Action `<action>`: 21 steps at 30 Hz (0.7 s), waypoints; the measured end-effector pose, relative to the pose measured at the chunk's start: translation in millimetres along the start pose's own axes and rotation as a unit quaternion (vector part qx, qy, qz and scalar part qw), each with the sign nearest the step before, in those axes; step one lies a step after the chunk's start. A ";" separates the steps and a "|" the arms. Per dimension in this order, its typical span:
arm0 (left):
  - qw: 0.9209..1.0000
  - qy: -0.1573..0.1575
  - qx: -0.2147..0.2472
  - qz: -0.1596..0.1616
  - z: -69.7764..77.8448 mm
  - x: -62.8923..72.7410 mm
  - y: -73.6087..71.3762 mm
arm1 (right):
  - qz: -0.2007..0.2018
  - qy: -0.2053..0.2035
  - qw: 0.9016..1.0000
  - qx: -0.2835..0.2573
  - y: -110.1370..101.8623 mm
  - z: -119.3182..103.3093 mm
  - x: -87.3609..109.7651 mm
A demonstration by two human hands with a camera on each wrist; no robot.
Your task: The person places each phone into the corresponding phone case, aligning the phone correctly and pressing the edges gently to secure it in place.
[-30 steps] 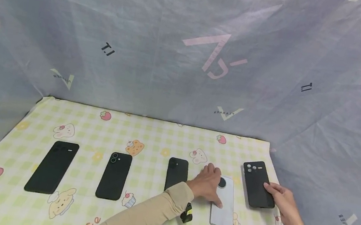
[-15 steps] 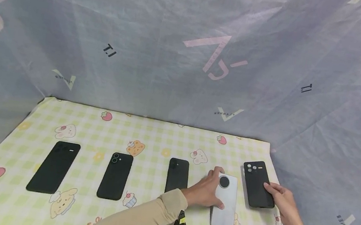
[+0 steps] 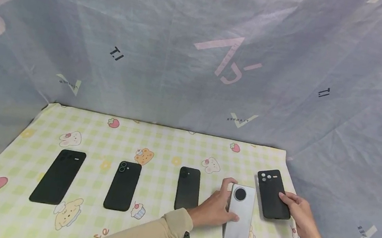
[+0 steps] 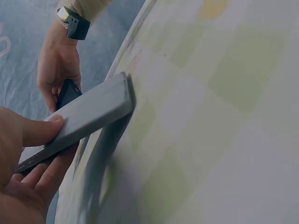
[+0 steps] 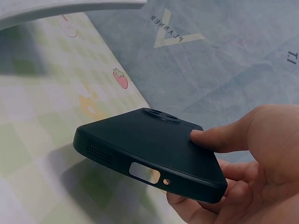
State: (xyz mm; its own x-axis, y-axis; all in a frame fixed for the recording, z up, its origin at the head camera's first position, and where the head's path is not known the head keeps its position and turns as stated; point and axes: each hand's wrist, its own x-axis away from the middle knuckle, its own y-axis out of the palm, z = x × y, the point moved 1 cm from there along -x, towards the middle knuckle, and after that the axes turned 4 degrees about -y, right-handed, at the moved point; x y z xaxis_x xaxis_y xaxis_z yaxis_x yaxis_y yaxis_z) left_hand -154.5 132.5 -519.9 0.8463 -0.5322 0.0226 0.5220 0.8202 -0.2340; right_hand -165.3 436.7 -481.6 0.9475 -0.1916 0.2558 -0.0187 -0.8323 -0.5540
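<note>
My left hand (image 3: 213, 209) grips a white phone (image 3: 241, 221) with a round dark camera, thumb on its back and fingers underneath. In the left wrist view the phone (image 4: 96, 109) tilts, one end near the cloth with a shadow below it. To its right, my right hand (image 3: 300, 215) pinches a black phone case (image 3: 273, 197) by its right edge. The right wrist view shows the case (image 5: 149, 149) held above the cloth, with a port cutout and speaker holes in its end. My right thumb (image 5: 219, 137) lies on its back.
Three black phones or cases lie in a row: one at far left (image 3: 58, 177), one left of centre (image 3: 122, 187) and one beside my left forearm (image 3: 188, 188). The checked tablecloth (image 3: 158, 139) ends at a grey fabric wall (image 3: 171, 50) behind and to the right.
My left hand has closed its hold on the white phone, fingers moving from over its top to its left edge. The phone has shifted slightly right. My right hand and the case have hardly moved.
</note>
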 end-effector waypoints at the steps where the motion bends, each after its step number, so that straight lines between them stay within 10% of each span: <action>1: 1.000 -0.005 0.008 0.004 -0.3 1.0 0.6 | 0.000 -0.001 1.000 0.001 -0.6 0.0 -0.1; 21: 0.995 -0.044 0.086 -0.041 -1.3 24.0 2.8 | -0.005 0.012 1.000 -0.018 1.9 2.7 5.7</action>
State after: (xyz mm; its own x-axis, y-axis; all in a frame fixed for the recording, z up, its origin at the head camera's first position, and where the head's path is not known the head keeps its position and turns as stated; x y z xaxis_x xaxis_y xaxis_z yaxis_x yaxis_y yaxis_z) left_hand -132.9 121.8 -521.2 0.8025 -0.5842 0.1210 0.5933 0.8029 -0.0587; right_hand -159.1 435.4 -483.3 0.9399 -0.1945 0.2807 -0.0203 -0.8522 -0.5228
